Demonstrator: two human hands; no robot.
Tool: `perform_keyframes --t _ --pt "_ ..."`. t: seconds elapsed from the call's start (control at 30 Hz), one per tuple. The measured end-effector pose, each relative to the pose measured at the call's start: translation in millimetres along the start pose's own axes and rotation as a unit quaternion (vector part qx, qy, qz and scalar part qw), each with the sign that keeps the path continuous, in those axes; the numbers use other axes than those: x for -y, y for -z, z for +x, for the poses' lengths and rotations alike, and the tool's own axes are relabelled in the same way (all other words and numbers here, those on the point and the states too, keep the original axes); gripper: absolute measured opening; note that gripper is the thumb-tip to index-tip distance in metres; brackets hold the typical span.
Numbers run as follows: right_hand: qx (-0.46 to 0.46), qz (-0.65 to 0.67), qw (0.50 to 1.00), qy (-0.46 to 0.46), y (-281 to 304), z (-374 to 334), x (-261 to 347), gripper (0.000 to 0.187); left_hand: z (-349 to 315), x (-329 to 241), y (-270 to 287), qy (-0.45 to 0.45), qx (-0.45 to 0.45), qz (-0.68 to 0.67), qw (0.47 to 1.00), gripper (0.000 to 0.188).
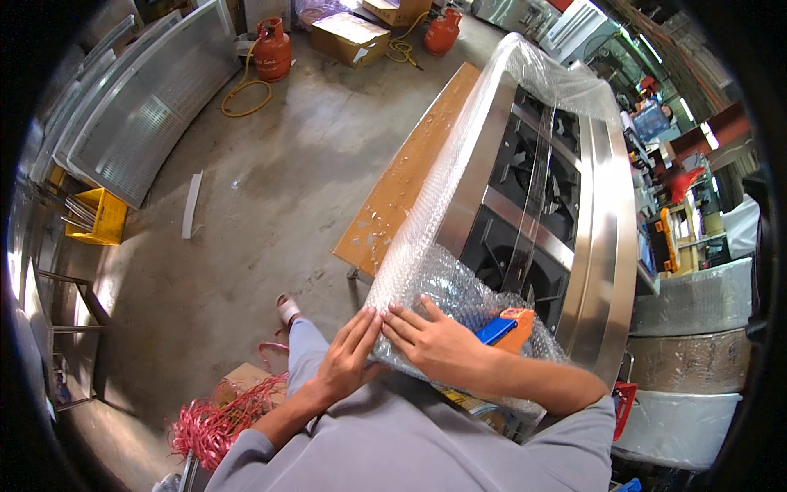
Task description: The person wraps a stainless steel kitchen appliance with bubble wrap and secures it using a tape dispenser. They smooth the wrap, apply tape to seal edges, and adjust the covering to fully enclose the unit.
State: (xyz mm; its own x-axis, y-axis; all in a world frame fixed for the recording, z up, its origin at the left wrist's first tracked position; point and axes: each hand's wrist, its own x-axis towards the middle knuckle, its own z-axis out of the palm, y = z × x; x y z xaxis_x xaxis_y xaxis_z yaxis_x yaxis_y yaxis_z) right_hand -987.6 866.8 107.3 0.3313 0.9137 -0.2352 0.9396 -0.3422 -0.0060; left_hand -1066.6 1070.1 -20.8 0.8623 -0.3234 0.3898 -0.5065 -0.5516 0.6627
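Observation:
My left hand lies flat on the near corner of a sheet of bubble wrap, its fingers stretched out. Beside it, my right hand presses on the same wrap, fingers extended and thumb apart. The bubble wrap runs along the left side and far end of a stainless steel gas stove with several black burners. A clear, shiny strip stretches lengthwise over the burners. Just beyond my right forearm rests an orange and blue tool, perhaps a tape dispenser, partly hidden by the arm.
Left of the stove is a wooden board. Tangled pink strapping lies at lower left. Two red gas cylinders with yellow hoses and a cardboard box stand farther off. Metal panels lean at left; wrapped boxes are stacked at right.

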Motion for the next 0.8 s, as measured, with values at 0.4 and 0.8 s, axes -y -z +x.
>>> perform_keyframes --t 0.4,0.8 --pt "0.198 0.081 0.963 -0.162 32.3 18.7 39.7 0.077 1.2 18.8 -13.8 -0.083 -0.072 -0.088 0.99 0.058" --pt "-0.072 0.281 0.893 -0.343 31.8 36.6 71.1 0.047 10.1 38.0 -6.4 -0.177 -0.045 -0.048 0.982 0.051"
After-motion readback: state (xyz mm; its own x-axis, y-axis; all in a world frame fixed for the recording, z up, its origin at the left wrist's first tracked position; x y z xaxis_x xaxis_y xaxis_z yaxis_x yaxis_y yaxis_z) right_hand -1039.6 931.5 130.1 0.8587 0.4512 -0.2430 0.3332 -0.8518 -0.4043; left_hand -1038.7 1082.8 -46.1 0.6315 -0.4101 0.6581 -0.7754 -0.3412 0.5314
